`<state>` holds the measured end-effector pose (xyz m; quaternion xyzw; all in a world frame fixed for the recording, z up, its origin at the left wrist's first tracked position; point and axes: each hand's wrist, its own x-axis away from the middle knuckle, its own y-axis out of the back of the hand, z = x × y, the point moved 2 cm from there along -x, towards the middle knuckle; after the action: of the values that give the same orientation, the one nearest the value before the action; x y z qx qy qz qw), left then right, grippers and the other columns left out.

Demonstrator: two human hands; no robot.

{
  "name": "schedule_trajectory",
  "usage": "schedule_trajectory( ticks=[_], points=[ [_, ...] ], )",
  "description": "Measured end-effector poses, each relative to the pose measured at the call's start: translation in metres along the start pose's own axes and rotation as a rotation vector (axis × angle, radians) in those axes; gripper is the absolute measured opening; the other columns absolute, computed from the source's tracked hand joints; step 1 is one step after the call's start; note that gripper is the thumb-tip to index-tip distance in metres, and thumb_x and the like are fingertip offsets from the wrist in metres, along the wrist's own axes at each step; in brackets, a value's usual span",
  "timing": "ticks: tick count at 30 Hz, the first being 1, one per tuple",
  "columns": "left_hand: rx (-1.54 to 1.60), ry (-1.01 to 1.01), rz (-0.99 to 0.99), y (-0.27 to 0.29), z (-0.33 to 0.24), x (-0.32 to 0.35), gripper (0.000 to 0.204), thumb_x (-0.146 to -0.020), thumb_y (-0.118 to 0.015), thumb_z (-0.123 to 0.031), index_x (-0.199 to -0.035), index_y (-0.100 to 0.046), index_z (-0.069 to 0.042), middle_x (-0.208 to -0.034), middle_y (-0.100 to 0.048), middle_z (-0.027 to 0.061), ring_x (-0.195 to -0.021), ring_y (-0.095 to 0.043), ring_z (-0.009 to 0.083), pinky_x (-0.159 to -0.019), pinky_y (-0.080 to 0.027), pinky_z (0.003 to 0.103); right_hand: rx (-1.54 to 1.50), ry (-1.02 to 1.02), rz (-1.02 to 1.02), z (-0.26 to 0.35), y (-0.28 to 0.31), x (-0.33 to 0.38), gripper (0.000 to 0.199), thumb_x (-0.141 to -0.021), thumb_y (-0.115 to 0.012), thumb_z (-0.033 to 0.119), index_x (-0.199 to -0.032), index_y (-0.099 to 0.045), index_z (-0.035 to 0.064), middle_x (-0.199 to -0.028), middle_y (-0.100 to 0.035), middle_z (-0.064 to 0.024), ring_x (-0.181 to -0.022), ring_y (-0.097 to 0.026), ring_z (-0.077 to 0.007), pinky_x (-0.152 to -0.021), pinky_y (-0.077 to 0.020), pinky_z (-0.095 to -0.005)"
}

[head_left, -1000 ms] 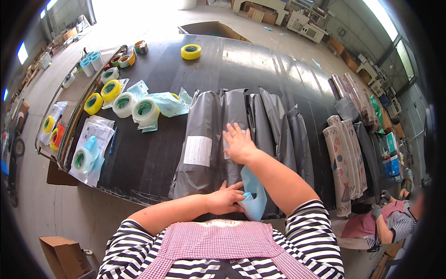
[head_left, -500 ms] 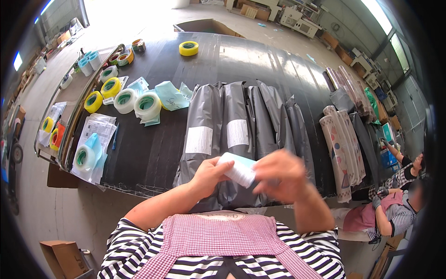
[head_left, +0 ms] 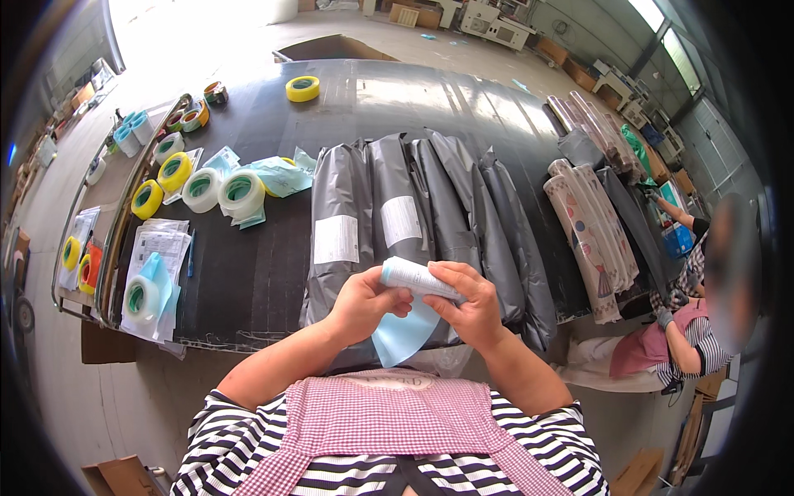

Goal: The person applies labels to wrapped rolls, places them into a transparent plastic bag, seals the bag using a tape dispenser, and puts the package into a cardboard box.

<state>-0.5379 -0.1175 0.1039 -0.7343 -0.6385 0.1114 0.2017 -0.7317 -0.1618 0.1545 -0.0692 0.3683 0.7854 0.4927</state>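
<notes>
Between my two hands is a roll of white printed labels with a light-blue backing strip hanging below it. My left hand is closed round the roll's left end. At the other end, my right hand grips the roll between thumb and fingers. Beneath and beyond them, several long grey plastic-wrapped packages lie side by side on the black table. One white label is stuck on the leftmost package, and another label on the package beside it.
Rolls of clear tape and yellow tape lie on the table, left and far. Papers sit at the left edge under a tape roll. Patterned rolls lie at the right, near a co-worker in a pink apron.
The blue strip now hangs down from the roll. My right hand, blurred before, has settled on the roll's right end. The whole view has shifted slightly.
</notes>
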Motion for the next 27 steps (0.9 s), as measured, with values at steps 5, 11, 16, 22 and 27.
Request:
schedule_trajectory(
  ticks=[5,11,16,22,27],
  points=[
    [-0.066,0.019,-0.039,-0.006,0.002,0.002,0.015,-0.094,-0.064,-0.005,-0.108,-0.062,0.001,-0.089,-0.069,0.0054,-0.077,-0.067,0.0131,-0.073,-0.057,0.028,0.398,0.245,-0.04,0.011,0.006,0.003,0.034,-0.081,-0.078,0.014,-0.113,-0.071,0.0055,-0.111,-0.071,-0.0126,-0.097,-0.069,-0.0275,-0.081,-0.0566,-0.0355],
    [-0.176,0.065,-0.058,-0.019,0.009,-0.007,0.013,-0.096,-0.062,-0.007,-0.108,-0.062,0.0,-0.087,-0.067,0.0069,-0.074,-0.066,0.0131,-0.07,-0.057,0.029,0.412,0.228,0.036,0.0,0.024,0.001,0.022,-0.088,-0.07,0.016,-0.106,-0.073,0.0046,-0.106,-0.073,-0.0106,-0.092,-0.07,-0.0262,-0.081,-0.0549,-0.0353],
    [-0.325,0.213,0.006,-0.024,0.018,-0.023,0.015,-0.095,-0.063,-0.008,-0.108,-0.063,-0.001,-0.085,-0.065,0.0014,-0.075,-0.06,0.0088,-0.071,-0.052,0.025,-0.26,-0.629,0.414,-0.063,0.076,-0.046,0.029,-0.099,-0.062,0.029,-0.097,-0.073,0.0017,-0.082,-0.066,-0.0003,-0.069,-0.057,-0.0083,-0.063,-0.0503,-0.028],
    [-0.467,0.278,0.102,-0.042,0.028,-0.059,0.023,-0.094,-0.065,-0.012,-0.115,-0.063,-0.003,-0.088,-0.064,0.0023,-0.082,-0.059,0.0114,-0.077,-0.05,0.028,-0.515,-0.701,0.121,-0.15,0.185,-0.167,0.038,-0.097,-0.062,0.042,-0.104,-0.066,0.0044,-0.09,-0.069,-0.0044,-0.074,-0.064,-0.0115,-0.058,-0.0522,-0.0239],
    [-0.938,-0.028,0.251,-0.083,0.041,-0.111,0.026,-0.091,-0.066,-0.018,-0.111,-0.062,-0.001,-0.14,-0.05,0.0153,-0.126,-0.05,0.0332,-0.103,-0.042,0.041,-1.214,-0.668,0.109,-0.216,0.109,-0.168,0.047,-0.096,-0.059,0.048,-0.116,-0.062,0.0056,-0.101,-0.068,-0.007,-0.092,-0.067,-0.0212,-0.065,-0.0543,-0.0278]
  ],
)
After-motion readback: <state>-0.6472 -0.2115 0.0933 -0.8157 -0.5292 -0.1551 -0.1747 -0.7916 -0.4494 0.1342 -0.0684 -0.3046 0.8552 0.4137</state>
